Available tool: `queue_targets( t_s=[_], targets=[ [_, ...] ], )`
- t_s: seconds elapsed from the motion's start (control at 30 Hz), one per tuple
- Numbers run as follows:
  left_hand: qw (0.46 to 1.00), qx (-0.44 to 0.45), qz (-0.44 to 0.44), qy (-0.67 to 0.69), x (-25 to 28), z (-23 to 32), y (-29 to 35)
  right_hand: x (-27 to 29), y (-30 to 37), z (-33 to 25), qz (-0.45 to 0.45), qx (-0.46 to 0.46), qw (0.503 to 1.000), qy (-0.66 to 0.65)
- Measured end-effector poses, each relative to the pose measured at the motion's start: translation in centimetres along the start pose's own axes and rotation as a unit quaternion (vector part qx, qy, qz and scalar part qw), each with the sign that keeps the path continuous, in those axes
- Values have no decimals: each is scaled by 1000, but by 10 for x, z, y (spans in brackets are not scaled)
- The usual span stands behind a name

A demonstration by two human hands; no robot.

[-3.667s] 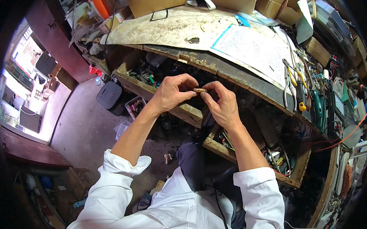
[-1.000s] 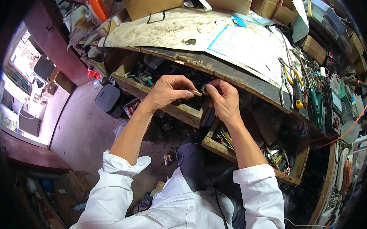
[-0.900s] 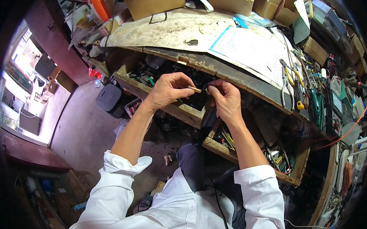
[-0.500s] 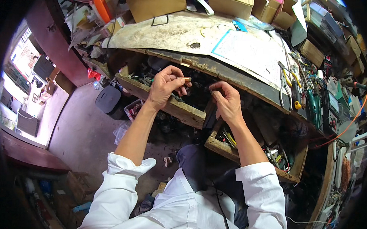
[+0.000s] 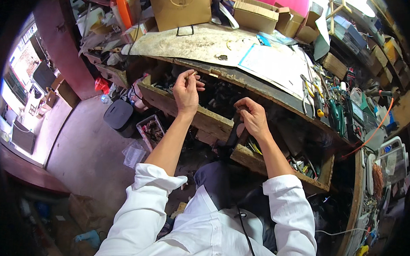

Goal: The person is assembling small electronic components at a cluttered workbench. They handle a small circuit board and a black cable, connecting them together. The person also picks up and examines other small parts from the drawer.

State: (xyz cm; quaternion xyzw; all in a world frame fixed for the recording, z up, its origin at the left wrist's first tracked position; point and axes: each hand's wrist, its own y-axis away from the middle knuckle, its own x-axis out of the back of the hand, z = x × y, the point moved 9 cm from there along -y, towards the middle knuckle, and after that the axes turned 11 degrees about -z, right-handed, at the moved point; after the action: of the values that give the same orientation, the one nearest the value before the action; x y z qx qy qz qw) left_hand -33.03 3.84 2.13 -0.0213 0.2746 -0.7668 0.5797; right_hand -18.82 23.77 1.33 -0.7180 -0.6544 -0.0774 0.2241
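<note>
Gold-toned, probably light, stiff and slick, the small piece (image 5: 194,74) sits pinched atop the left grip (image 5: 186,95), likely best held by its sides, while the right grip (image 5: 253,117) curls, its contents unclear.

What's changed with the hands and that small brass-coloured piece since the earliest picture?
The left hand moved left and forward over the open rough wooden drawer, the small brass-coloured cylinder apparently still pinched there, mostly hidden. The right hand let go of it, staying near the drawer's right corner. The drawer stayed open.
</note>
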Motion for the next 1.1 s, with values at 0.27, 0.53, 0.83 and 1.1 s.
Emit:
queue_targets(
  t_s=[0.27, 0.53, 0.83, 1.1],
  targets=[
    [993, 58, -103, -17, -8, -11, -4, -25, 49, -49, 42, -11, 985, -168],
    [952, 157, -208, 158, -39, 25, 58, -129, 114, -40, -72, 22, 997, 6],
    [934, 179, -256, 172, -37, 81, 134, -153, 120, -68, -65, 58, 996, 17],
    [953, 100, -285, 14, -42, 116, 155, -79, 119, -80, 32, 26, 925, -378]
  ],
)
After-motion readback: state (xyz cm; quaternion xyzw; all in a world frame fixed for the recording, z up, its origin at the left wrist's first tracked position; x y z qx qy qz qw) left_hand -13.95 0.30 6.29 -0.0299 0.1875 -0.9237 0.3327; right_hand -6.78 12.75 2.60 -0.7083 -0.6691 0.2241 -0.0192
